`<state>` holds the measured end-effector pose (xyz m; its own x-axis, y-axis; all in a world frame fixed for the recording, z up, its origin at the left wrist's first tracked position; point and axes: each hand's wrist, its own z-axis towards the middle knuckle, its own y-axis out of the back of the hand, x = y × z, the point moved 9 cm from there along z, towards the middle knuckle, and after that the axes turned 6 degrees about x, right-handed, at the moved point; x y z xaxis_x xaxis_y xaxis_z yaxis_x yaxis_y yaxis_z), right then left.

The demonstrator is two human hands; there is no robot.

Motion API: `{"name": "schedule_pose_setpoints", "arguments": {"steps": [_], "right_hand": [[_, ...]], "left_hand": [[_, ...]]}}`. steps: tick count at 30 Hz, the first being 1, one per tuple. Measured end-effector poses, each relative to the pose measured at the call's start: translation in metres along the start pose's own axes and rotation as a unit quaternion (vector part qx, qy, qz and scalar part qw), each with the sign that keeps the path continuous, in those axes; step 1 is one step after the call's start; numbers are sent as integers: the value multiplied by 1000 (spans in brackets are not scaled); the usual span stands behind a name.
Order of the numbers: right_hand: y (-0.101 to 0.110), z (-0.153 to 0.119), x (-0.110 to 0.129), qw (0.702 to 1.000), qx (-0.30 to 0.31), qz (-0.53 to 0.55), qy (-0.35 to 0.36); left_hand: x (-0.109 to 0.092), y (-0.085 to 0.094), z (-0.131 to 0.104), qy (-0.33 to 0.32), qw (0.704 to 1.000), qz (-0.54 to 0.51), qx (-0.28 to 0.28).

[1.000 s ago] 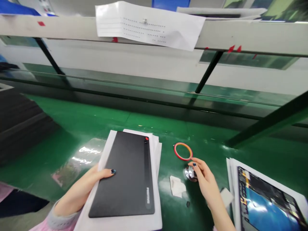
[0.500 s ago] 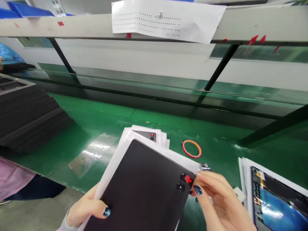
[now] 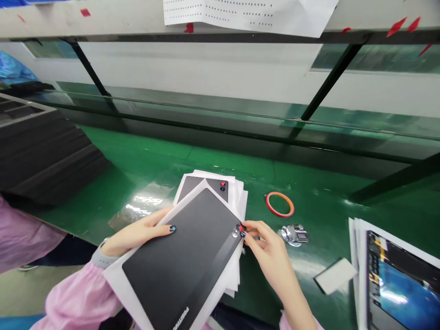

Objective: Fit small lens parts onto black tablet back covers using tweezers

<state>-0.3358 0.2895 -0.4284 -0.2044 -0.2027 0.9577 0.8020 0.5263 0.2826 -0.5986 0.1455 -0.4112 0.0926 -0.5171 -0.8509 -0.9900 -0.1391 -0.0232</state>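
My left hand [image 3: 146, 231] grips the left edge of a black tablet [image 3: 182, 256], its thumb lying on the back cover. A white sheet [image 3: 115, 275] lies behind the tablet. My right hand [image 3: 264, 243] is at the tablet's upper right corner, with thumb and fingertips pinched at a small red sticker [image 3: 241, 228] next to the round camera lenses [image 3: 235, 232]. The fingertips partly hide the sticker. Just behind, on the green table, is a stack of white sheets [image 3: 239, 188] with another black tablet [image 3: 202, 187] on top, also bearing a red sticker.
To the right lie a red-and-orange tape roll [image 3: 291, 208], a shiny metal object [image 3: 294, 234] and a pale flat block [image 3: 335, 276]. A tablet with a blue screen [image 3: 402, 284] rests on sheets at far right. Black stacked material [image 3: 44, 160] stands left, beside another person's pink sleeve [image 3: 27, 233].
The held tablet now appears lower and farther away, with lettering visible at its bottom. My left hand shows higher along its edge. My right fingers stay at the sticker corner.
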Motion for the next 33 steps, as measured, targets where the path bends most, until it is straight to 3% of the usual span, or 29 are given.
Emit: {"name": "schedule_pose_setpoints", "arguments": {"steps": [3, 6, 8, 12, 14, 17, 20, 23, 28, 33], "right_hand": [[-4, 2, -2, 1000, 5, -13, -5], [-1, 0, 3, 1000, 3, -30, -7], [7, -3, 3, 998, -12, -55, -12], [19, -14, -8, 987, -55, -149, -36], [10, -20, -16, 979, -42, -196, -43], [-16, -29, -24, 965, -20, -257, -51], [-32, -35, -24, 952, -24, -301, -56], [-32, -37, -22, 946, -30, -320, -44], [5, -52, -15, 945, -79, -317, -6], [34, -79, 17, 950, -135, -266, 90]], "left_hand": [[-28, 16, 1, -70, 980, 183, -31], [-50, 14, -6, -135, 911, 379, -92], [-60, -10, -10, -194, 842, 494, -94], [-54, -92, -3, -278, 741, 609, 51], [-47, -122, 4, -289, 701, 644, 99], [-46, -142, 15, -305, 660, 680, 95], [-45, -148, 23, -316, 639, 696, 81], [-42, -148, 26, -312, 635, 702, 79], [-42, -149, 25, -322, 634, 699, 79], [-44, -150, 25, -328, 635, 694, 80]]}}
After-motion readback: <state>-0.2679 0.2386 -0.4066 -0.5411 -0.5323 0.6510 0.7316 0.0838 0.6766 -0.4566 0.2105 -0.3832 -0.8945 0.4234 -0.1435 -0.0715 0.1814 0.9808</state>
